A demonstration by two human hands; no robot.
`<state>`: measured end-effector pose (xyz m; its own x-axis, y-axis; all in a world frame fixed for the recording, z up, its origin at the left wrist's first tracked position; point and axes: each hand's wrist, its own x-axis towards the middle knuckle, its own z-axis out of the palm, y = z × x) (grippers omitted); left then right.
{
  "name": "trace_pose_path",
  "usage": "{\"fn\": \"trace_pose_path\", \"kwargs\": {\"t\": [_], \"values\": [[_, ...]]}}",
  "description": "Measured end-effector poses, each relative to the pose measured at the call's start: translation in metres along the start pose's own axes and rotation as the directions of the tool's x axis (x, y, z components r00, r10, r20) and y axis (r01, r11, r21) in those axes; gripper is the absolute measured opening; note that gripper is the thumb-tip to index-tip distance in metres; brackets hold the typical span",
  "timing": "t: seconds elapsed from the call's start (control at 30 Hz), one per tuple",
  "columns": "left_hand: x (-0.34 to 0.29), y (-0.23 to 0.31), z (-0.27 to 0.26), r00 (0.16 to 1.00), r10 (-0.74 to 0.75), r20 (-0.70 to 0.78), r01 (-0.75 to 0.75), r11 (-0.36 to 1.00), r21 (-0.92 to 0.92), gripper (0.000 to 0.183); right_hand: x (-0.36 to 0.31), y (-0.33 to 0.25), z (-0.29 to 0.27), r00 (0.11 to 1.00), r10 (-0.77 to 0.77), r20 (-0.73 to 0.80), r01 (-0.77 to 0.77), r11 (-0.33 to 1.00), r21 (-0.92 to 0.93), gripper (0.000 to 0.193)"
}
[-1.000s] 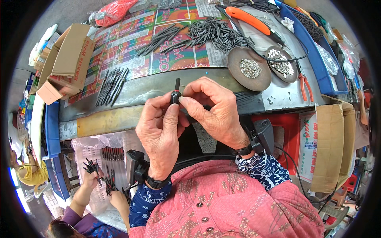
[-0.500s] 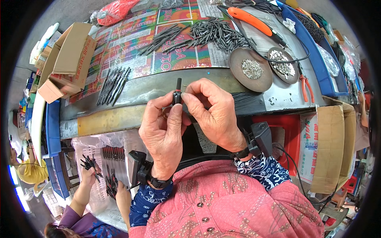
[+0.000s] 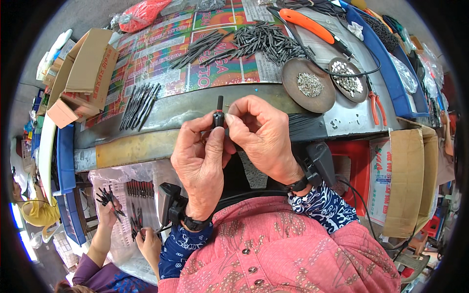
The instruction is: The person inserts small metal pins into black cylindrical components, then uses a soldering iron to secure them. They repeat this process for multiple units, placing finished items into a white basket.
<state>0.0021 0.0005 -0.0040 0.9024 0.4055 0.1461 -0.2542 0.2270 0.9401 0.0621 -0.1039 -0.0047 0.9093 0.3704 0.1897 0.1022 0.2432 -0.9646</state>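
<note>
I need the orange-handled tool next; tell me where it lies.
In the head view, the orange-handled tool lies at the table's far right, just beyond the two round dishes of small metal parts, beside the heap of dark rods.

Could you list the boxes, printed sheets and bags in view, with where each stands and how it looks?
Open cardboard box: far left of the bench, brown, flaps up.
Printed sheets: spread over the bench top, red, green and white panels.
Tall cardboard box: right of the bench, brown, white printed side.
Red bag: far edge, crumpled.
Clear plastic bag: lower left, holding dark parts.
</note>
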Motion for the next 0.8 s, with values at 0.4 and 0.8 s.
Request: {"fn": "trace_pose_path", "kwargs": {"t": [0.4, 0.8], "values": [[0.000, 0.000, -0.001, 1.000, 0.002, -0.001, -0.002, 0.999, 0.032, 0.019, 0.000, -0.001, 0.001, 1.000, 0.004, -0.031, -0.003, 0.999, 0.032, 0.005], [-0.002, -0.001, -0.003, 1.000, -0.015, -0.012, 0.015, 0.999, 0.030, 0.018, 0.006, 0.007, -0.007, 0.789, -0.589, 0.173, 0.555, 0.563, -0.612, 0.015]]}}
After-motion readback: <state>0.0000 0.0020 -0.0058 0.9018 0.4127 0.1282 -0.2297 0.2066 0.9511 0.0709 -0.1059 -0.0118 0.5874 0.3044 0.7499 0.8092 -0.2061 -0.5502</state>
